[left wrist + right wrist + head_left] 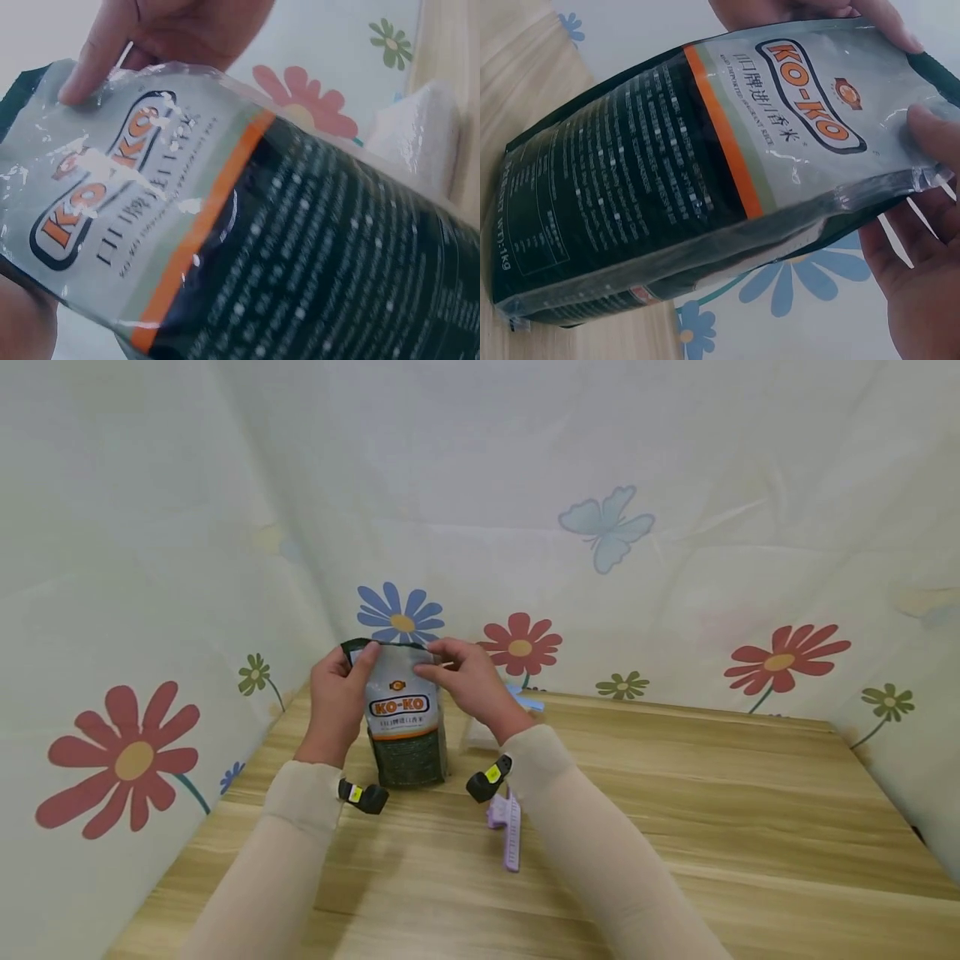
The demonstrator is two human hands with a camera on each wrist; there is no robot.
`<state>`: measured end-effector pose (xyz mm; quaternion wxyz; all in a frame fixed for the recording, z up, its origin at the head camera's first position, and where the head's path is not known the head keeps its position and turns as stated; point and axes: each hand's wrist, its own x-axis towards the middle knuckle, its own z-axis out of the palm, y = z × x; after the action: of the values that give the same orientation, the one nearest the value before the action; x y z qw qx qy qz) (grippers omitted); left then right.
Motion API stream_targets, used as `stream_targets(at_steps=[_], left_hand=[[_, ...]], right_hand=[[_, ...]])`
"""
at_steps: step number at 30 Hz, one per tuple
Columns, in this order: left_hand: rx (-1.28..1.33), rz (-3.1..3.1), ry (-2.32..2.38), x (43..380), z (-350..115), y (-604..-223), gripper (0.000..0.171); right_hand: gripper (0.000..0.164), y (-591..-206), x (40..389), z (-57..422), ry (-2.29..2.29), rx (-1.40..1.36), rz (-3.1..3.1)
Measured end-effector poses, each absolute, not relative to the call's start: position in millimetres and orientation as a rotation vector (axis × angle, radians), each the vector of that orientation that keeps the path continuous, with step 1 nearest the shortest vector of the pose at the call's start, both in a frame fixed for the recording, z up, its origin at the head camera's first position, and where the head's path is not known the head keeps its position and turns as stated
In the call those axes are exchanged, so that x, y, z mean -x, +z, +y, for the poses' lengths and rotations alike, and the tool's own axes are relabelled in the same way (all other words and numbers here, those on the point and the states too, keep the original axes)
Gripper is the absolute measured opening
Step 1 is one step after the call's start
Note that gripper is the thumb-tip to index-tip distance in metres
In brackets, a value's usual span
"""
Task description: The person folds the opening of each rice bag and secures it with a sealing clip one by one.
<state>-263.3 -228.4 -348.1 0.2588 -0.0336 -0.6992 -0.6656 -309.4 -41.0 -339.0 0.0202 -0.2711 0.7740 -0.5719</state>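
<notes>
A bag of KO-KO rice [408, 758], dark green below and silvery grey above with an orange stripe, stands upright on the wooden table. My left hand [333, 702] pinches its upper left corner, thumb on the printed front. At the upper right, my right hand [476, 685] holds the edge between thumb and fingers. The right wrist view shows that thumb on the front of the rice bag [630, 172] and the other fingers behind it. In the left wrist view the top of the rice bag [300, 247] looks flattened and creased.
A lilac clip [510, 831] with ruler-like marks lies on the table [712, 793] below my right wrist. Behind my right forearm are a whitish packet [480, 737] and a light blue object [529, 702]. Flower-printed cloth [675, 610] walls the table's back and sides.
</notes>
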Motion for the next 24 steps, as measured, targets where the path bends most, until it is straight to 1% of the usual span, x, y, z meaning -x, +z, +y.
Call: stream_targets(at_steps=[6, 19, 24], left_hand=[[0.073, -1.824, -1.870, 263, -225, -346, 0.030], [-0.006, -1.797, -1.896, 264, -221, -343, 0.033], [0.003, -1.791, -1.892, 266, -221, -346, 0.032]], right_hand=[[0.015, -338, 305, -43, -1.822, 0.880, 2.390], [0.017, -347, 299, -50, -2.013, 0.887, 2.411], [0.014, -352, 295, -55, -2.061, 0.911, 2.454]])
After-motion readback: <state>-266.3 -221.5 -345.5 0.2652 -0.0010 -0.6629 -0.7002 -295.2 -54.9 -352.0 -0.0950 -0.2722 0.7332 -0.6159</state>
